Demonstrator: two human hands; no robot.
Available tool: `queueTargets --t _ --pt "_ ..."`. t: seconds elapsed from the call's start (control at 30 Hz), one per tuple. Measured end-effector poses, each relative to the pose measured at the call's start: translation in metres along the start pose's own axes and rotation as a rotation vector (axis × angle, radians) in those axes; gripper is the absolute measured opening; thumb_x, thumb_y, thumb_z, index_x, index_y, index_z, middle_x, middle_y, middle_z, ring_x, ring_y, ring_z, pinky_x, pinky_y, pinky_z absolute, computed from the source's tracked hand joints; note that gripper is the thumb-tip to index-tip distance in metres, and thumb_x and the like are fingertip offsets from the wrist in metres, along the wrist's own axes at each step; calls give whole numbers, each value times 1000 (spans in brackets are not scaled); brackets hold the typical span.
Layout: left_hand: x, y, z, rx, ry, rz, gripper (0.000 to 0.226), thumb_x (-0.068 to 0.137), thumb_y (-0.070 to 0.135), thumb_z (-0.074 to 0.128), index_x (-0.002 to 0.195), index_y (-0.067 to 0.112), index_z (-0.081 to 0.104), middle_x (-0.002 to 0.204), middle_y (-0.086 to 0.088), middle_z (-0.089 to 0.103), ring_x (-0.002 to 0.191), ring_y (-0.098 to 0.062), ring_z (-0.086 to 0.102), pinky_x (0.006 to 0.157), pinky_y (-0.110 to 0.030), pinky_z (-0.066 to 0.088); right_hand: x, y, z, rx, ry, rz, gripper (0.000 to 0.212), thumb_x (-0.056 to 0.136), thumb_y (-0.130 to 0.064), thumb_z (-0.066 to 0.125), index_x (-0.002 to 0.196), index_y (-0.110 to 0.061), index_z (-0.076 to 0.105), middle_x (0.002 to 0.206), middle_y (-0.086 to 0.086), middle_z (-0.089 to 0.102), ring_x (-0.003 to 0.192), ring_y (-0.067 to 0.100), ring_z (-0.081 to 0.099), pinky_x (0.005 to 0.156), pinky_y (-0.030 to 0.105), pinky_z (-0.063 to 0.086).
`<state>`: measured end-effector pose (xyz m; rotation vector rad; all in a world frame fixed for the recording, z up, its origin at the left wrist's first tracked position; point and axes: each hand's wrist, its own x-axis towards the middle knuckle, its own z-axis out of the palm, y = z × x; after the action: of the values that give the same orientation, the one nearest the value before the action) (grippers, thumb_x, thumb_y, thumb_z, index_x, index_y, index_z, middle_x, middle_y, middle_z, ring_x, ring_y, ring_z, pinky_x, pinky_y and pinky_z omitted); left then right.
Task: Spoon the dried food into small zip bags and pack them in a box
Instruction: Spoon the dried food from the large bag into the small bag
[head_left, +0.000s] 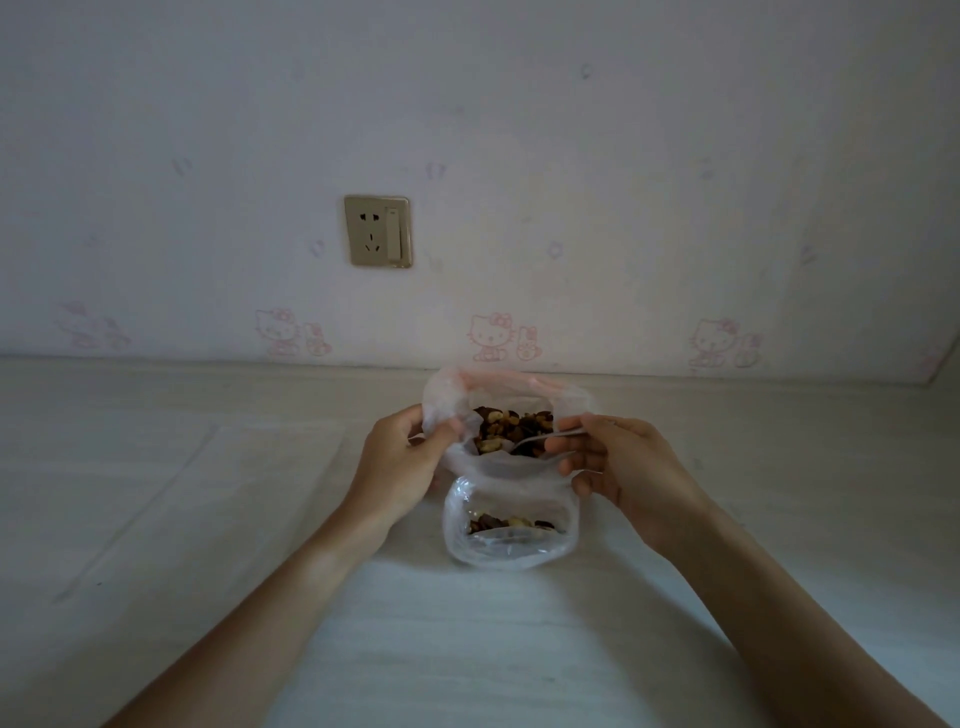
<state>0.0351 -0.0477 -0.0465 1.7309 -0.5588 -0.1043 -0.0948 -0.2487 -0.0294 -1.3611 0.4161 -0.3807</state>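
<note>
Pale wood-grain laminate forms the table (156, 493) in front of you, its far edge meeting a wall (571, 156) covered in light wallpaper printed with faint pink cartoon cats and small motifs. A beige wall socket (377, 231) with a switch on its right half sits on that wall, above and to the left of your work area. The lighting is dim, and a brighter patch falls on the table surface between your forearms. Your left hand (402, 462) grips the left rim of the large plastic bag (452, 395), fingers curled round the film and holding its mouth open. The large plastic bag stands near the far edge of the table, roughly at mid-width, and contains the dried food (511, 428), a mix of dark brown and yellowish pieces. Your right hand (618, 467) pinches the handle of a clear spoon (545, 439), whose bowl end reaches into the dried food. Just in front of the large plastic bag, touching its near side, the small zip bag (511, 525) stands open on the table with a shallow layer of the same pieces in its bottom.
</note>
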Motion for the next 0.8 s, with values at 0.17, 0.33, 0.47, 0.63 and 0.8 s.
queueTargets --t 0.17,0.33,0.47,0.63,0.8 --pt "0 3 1 -49 -9 -18 18 100 36 68 89 29 80 86 -4 80 80 -34 76 65 -36 60 4 4 -1 89 20 35 33 110 -16 40 111 3 67 97 25 76 65 22 64 51 30 47" --pt "1 9 -8 45 -15 -34 34 100 47 63 93 16 76 83 3 80 74 -11 77 62 -32 58 5 2 -2 132 50 30 33 111 -17 40 107 2 67 91 20 76 63 21 65 48 30 47" --pt "2 13 -20 202 90 -51 42 99 51 62 80 15 72 72 7 76 61 -11 75 59 -30 49 4 -4 -4 131 94 -2 32 110 -16 39 105 1 66 86 18 76 60 22 65 45 30 46" --pt "-16 17 -28 528 29 55 49 96 59 60 64 22 64 57 8 71 58 -10 69 72 -37 57 2 -17 -8 130 123 -104 38 111 -21 37 96 -1 66 77 18 73 55 23 63 42 30 42" --pt "-40 25 -22 500 -123 17 46 91 68 61 72 27 72 68 7 74 62 -12 72 75 -43 61 -5 -25 -11 75 88 -145 41 110 -26 38 87 -4 64 63 13 65 49 25 56 39 29 35"
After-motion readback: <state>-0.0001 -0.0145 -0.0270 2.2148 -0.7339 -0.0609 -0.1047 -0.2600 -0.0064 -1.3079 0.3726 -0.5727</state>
